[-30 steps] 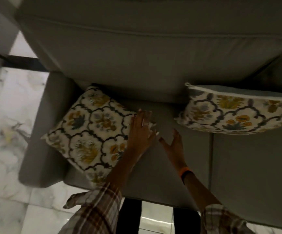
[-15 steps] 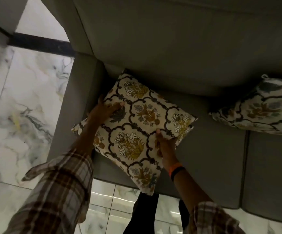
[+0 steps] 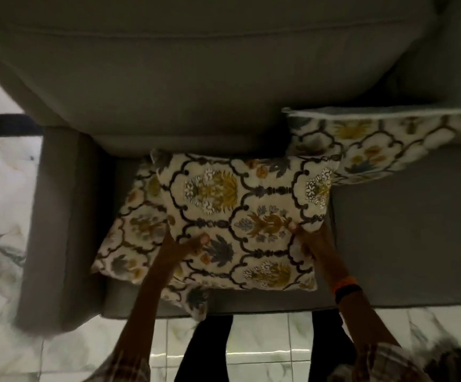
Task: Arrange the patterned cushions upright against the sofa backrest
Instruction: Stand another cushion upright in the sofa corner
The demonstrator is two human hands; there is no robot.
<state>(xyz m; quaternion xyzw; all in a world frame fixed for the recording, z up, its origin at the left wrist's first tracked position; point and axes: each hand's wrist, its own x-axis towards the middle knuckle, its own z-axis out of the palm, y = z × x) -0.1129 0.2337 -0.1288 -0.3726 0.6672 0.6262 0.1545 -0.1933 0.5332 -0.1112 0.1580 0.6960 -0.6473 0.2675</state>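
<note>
A cream cushion with a dark lattice and yellow flowers (image 3: 237, 210) lies flat over the left seat of the grey sofa, its far edge near the backrest (image 3: 196, 78). My left hand (image 3: 185, 249) grips its near-left part, thumb on top. My right hand (image 3: 306, 238) grips its right side, fingers hidden underneath. What looks like a second patterned cushion (image 3: 130, 238) sticks out from under it on the left. Another patterned cushion (image 3: 375, 144) leans against the backrest to the right.
The sofa's left armrest (image 3: 55, 216) stands just left of the cushions. A bare grey seat (image 3: 403, 230) stretches to the right. Marble floor tiles (image 3: 0, 188) surround the sofa, and my legs stand at its front edge.
The cushion has turned from a diagonal to square with the backrest and shifted right. My left hand moved from its far-left corner to its near edge. The view swung left.
</note>
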